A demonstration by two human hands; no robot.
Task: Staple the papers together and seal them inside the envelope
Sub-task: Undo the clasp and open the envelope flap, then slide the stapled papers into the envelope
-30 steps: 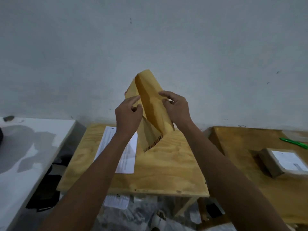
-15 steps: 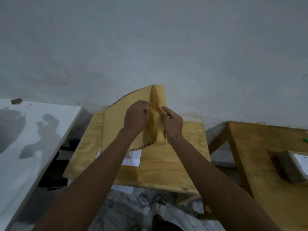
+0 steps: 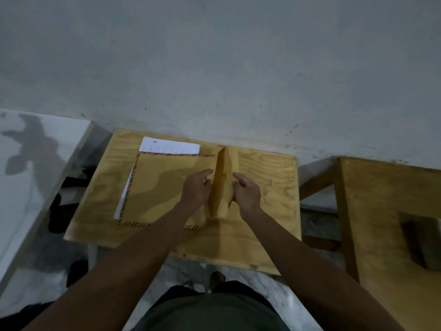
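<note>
My left hand (image 3: pixel 196 189) and right hand (image 3: pixel 245 193) each pinch the raised flap of the envelope (image 3: pixel 164 185), which lies flat on the tabletop (image 3: pixel 267 168) over the papers (image 3: pixel 170 146).

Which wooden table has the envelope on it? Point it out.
The middle table, under both hands; the envelope lies on it. The right table has none.

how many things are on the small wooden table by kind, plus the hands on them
envelope: 1, brown with a striped edge, lying on the wooden table
paper stack: 1, white, partly under the envelope
hands: 2, left hand and right hand, both at the envelope's raised flap
total: 4
</note>
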